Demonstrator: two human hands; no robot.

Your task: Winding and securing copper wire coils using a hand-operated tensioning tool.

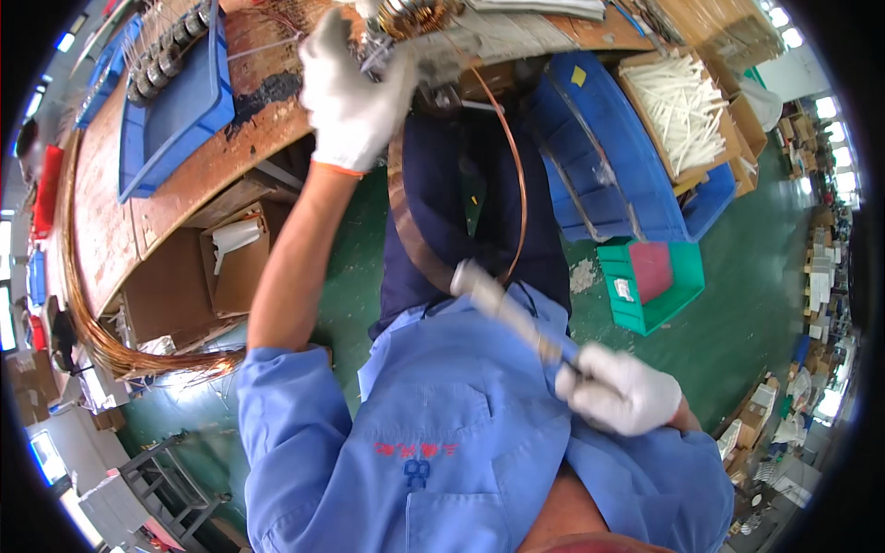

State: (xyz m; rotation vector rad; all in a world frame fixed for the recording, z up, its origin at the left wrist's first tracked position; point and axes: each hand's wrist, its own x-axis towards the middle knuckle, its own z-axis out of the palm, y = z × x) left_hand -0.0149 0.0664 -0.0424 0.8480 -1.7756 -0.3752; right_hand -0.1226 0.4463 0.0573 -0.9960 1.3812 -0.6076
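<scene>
My left hand (pixel 355 106), in a white glove, is raised at the bench's front edge. Its thumb and a finger stand apart, with a grey metal piece (pixel 374 61) in the gap; whether they touch it is unclear. Just beyond sits a copper-wound part (pixel 413 17). At the right of my chest, my gloved right hand (pixel 622 391) is closed round the dark handle of a stick-like tool (pixel 505 311). Its pale far part is smeared by motion and points toward my lap. A copper-coloured wire (pixel 518 175) and a brown flat strip (pixel 406 203) curve down over my legs.
The worn wooden bench (pixel 101 217) bears a blue tray (pixel 175 120) beside a row of dark cylindrical parts (pixel 157 69). A copper wire bundle (pixel 101 346) bends round its left end. To the right stand a blue bin (pixel 599 138), a box of white strips (pixel 678 111) and a green bin (pixel 678 286).
</scene>
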